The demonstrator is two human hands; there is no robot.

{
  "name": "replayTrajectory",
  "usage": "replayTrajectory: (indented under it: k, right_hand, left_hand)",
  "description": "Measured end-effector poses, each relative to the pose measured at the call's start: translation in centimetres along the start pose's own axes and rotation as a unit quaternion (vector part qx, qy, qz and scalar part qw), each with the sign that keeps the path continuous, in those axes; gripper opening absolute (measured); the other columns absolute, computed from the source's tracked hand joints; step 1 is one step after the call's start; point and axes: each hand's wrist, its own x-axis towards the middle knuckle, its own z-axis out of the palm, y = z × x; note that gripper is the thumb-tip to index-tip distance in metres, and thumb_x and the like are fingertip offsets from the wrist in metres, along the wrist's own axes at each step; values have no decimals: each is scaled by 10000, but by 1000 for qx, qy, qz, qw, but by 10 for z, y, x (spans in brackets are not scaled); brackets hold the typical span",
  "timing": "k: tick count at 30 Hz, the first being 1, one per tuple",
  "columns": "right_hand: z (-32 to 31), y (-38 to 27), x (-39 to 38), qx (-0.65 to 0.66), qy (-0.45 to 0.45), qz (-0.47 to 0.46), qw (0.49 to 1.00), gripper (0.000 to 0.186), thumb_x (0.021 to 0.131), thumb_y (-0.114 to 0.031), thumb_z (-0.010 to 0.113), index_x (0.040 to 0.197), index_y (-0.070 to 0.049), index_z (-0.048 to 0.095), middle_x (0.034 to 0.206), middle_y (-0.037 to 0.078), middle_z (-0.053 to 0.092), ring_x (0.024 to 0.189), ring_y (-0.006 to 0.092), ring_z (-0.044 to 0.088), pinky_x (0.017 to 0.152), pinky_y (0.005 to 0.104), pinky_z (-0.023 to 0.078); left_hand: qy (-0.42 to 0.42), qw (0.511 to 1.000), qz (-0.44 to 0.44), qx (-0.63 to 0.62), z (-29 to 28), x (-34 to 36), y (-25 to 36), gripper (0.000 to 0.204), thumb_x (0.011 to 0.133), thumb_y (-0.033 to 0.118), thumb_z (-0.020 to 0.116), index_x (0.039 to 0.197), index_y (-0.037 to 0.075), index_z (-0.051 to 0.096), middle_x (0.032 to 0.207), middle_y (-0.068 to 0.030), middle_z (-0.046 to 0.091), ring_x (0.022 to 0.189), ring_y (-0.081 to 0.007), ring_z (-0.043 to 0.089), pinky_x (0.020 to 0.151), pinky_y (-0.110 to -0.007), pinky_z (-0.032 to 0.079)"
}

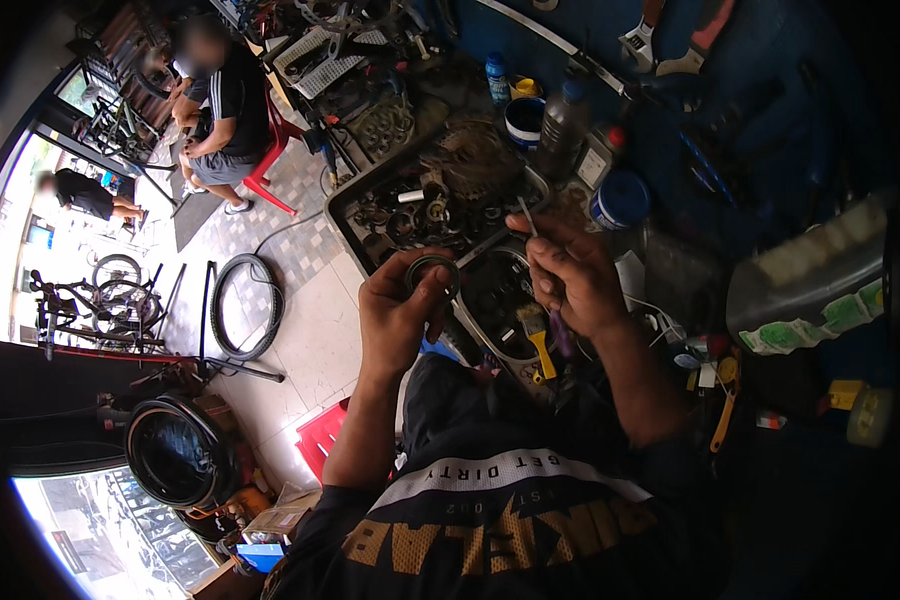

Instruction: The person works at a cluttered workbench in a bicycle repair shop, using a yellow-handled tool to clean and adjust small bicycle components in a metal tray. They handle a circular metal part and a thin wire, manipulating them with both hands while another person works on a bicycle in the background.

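Observation:
My left hand [392, 312] is closed around a round metal ring, which looks like a bearing [432, 259], with the thumb pressed against it. To its right, my right hand [582, 280] grips a thin metal pick-like tool [525, 213] whose tip points up past the fingers. The fingers cover most of that tool. Tip and ring are apart. Beneath both hands stands a grey parts tray [344, 222] full of dark, greasy metal parts. A yellow-handled brush [541, 352] lies by the tray's near end, below my right hand.
Behind the tray are a dark bottle [564, 125], a blue tub [621, 198] and a white basket [328, 60]. Tools hang on the blue wall at the right. A bicycle tyre [242, 307] lies on the tiled floor. A person [232, 120] sits on a red chair at the far left.

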Motion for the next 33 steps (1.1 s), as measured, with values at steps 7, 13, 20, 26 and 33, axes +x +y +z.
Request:
replayTrajectory:
  k: [7, 13, 20, 26, 33]
  right_hand:
    - [24, 95, -82, 400, 117, 167, 894, 405, 1077, -209, 604, 1414, 12, 571, 952, 0, 607, 800, 92, 557, 688, 280, 497]
    - [42, 109, -141, 179, -12, 186, 966, 468, 1118, -197, 521, 1528, 20, 462, 981, 67, 612, 941, 141, 632, 926, 348, 566]
    - [5, 67, -107, -162, -40, 61, 984, 509, 1153, -354, 466, 1597, -107, 475, 903, 37, 577, 731, 115, 545, 697, 276, 493]
    - [9, 31, -70, -440, -5, -121, 890, 388, 1069, -200, 653, 1440, -83, 651, 973, 79, 637, 860, 166, 653, 765, 310, 535]
    - [37, 24, -54, -417, 22, -99, 903, 413, 1021, -119, 698, 1430, -77, 657, 1072, 153, 737, 877, 223, 730, 744, 361, 573]
  left_hand:
    - [-9, 1000, 18, -22, -12, 10, -6, 386, 1002, 12, 680, 1372, -39, 585, 1117, -152, 773, 665, -98, 650, 586, -245, 531]
    - [-22, 997, 50, -50, -15, 12, -10, 419, 1013, 64, 676, 1390, -13, 511, 1198, -192, 752, 663, -127, 644, 544, -263, 509]
    - [-11, 999, 7, -37, -31, 15, -12, 374, 1072, 160, 649, 1369, 31, 463, 1168, -198, 742, 774, -161, 673, 565, -294, 572]
    - [66, 996, 4, -53, -31, 18, -15, 360, 1065, 225, 664, 1323, 39, 497, 1114, -192, 747, 706, -153, 660, 501, -263, 522]
    - [55, 997, 29, -50, -35, 20, -20, 308, 1034, 168, 700, 1204, 78, 459, 1052, -183, 756, 630, -120, 611, 487, -259, 500]
